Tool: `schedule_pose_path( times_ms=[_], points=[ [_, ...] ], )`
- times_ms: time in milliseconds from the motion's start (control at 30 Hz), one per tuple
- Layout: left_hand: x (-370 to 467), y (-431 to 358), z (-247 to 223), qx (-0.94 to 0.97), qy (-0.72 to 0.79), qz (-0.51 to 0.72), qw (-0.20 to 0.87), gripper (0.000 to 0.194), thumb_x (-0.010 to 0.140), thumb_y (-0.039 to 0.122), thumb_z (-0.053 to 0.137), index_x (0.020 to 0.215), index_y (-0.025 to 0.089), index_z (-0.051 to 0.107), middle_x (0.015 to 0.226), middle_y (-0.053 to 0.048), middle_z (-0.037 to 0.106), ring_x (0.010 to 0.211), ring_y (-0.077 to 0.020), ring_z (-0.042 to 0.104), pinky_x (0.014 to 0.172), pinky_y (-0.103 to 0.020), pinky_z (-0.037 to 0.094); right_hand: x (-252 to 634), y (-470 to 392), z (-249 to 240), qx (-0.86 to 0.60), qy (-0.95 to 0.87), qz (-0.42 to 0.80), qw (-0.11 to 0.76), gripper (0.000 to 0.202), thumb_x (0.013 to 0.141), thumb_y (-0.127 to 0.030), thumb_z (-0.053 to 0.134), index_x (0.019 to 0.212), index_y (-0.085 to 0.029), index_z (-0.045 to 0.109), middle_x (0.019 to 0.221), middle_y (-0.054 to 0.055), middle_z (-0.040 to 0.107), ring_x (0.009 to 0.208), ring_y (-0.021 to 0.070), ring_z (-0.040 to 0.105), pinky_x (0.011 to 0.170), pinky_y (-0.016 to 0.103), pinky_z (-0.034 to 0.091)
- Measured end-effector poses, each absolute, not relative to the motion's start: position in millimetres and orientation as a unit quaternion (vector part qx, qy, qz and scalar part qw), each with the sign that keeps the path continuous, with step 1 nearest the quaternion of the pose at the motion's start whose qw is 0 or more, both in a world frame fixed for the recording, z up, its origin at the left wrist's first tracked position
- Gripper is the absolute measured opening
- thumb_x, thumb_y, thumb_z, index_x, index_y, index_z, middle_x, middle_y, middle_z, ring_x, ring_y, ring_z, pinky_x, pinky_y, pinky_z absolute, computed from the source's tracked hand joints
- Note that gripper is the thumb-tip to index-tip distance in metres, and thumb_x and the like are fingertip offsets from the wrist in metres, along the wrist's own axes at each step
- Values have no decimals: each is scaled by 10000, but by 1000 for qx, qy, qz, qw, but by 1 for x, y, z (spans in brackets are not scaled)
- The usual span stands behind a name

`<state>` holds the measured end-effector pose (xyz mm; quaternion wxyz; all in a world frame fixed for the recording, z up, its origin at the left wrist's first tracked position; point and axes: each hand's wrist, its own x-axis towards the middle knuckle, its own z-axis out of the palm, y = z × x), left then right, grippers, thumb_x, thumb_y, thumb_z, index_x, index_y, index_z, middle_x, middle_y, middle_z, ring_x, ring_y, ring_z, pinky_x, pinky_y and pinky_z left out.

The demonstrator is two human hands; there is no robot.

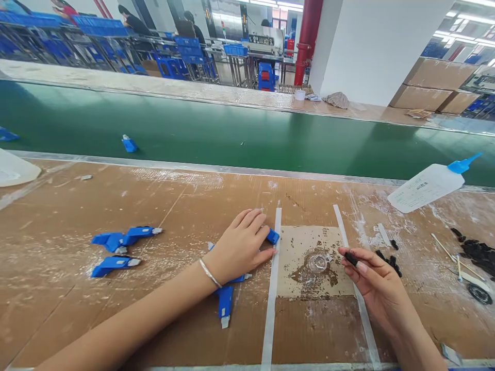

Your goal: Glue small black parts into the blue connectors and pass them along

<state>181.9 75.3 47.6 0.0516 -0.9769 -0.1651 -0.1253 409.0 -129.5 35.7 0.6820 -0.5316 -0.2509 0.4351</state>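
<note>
While left hand (pixel 242 246) covers blue connector (pixel 273 236), right hand (pixel 373 281) apparently pinches black piece (pixel 351 258).

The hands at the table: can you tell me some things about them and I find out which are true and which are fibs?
1. The right hand pinches a small black piece. True.
2. The left hand holds the glue bottle. False: the bottle lies apart at the far right; the left hand rests on a blue part.
3. The left wrist wears a bracelet. True.
4. The belt behind the table is red. False: it is green.
5. A puddle of clear glue sits between the hands. True.
</note>
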Motion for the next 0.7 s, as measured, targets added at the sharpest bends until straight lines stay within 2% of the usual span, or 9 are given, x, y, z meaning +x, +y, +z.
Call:
schedule_pose_path(
  times_ms=[100, 167, 233, 300, 367, 467, 533, 600, 700],
  points=[
    [191, 74, 47, -983, -160, -84, 41, 307, 879, 385, 601, 1064, 142, 573, 1124, -125, 601, 1098, -304, 534, 938, -451, 457, 406, -130, 33, -604, -351, 353, 622, 215, 837, -339, 737, 1043, -280, 727, 1125, 61, 702, 1011, 205, 668, 861, 286, 570],
    [193, 75, 46, -989, -138, -53, 30, 241, 901, 290, 574, 1104, 161, 560, 1068, -97, 614, 1000, -270, 561, 852, -409, 478, 405, -130, 33, -661, -436, 281, 542, 232, 892, -336, 663, 1114, -275, 692, 1160, 61, 683, 1056, 218, 645, 903, 340, 556],
    [192, 77, 44, -992, -119, -44, 14, 171, 919, 236, 532, 1065, 157, 575, 1008, -88, 623, 919, -252, 562, 792, -388, 478, 404, -129, 33, -687, -529, 205, 455, 248, 934, -311, 590, 1172, -280, 652, 1175, 51, 669, 1070, 219, 632, 923, 364, 540],
    [188, 77, 45, -992, -102, -72, -25, 158, 933, 211, 497, 1046, 147, 587, 1005, -91, 625, 913, -241, 553, 799, -381, 477, 403, -127, 32, -682, -603, 133, 392, 265, 963, -274, 533, 1216, -287, 610, 1171, 39, 661, 1083, 214, 616, 932, 370, 524],
    [182, 74, 49, -985, -84, -130, -80, 185, 941, 198, 478, 1076, 159, 597, 1097, -103, 605, 1005, -238, 534, 873, -381, 470, 402, -125, 31, -667, -652, 84, 350, 288, 982, -247, 498, 1261, -277, 562, 1169, 47, 650, 1094, 219, 599, 925, 384, 516],
    [174, 68, 58, -959, -116, -204, -157, 188, 928, 235, 518, 1062, 243, 649, 1156, -94, 557, 1063, -235, 500, 919, -390, 456, 403, -123, 29, -656, -690, 47, 303, 316, 1004, -228, 457, 1316, -247, 499, 1175, 80, 629, 1091, 236, 577, 905, 417, 510],
    [170, 65, 64, -934, -154, -205, -247, 177, 903, 256, 562, 1053, 276, 654, 1016, -58, 586, 928, -200, 536, 845, -365, 482, 403, -123, 29, -657, -700, 35, 279, 322, 1013, -222, 435, 1332, -231, 477, 1178, 98, 618, 1095, 248, 561, 905, 441, 500],
    [168, 62, 68, -888, -187, -190, -375, 182, 875, 268, 589, 1054, 258, 623, 875, -11, 608, 787, -159, 557, 754, -319, 500, 404, -123, 29, -658, -706, 26, 260, 319, 1018, -225, 425, 1334, -218, 469, 1172, 106, 615, 1090, 257, 554, 897, 455, 496],
    [168, 58, 70, -797, -224, -177, -532, 187, 831, 281, 612, 1006, 224, 576, 855, 11, 642, 762, -140, 596, 720, -291, 516, 406, -123, 28, -654, -716, 14, 244, 314, 1019, -219, 414, 1328, -206, 469, 1149, 108, 620, 1068, 259, 558, 879, 451, 497]
  ],
)
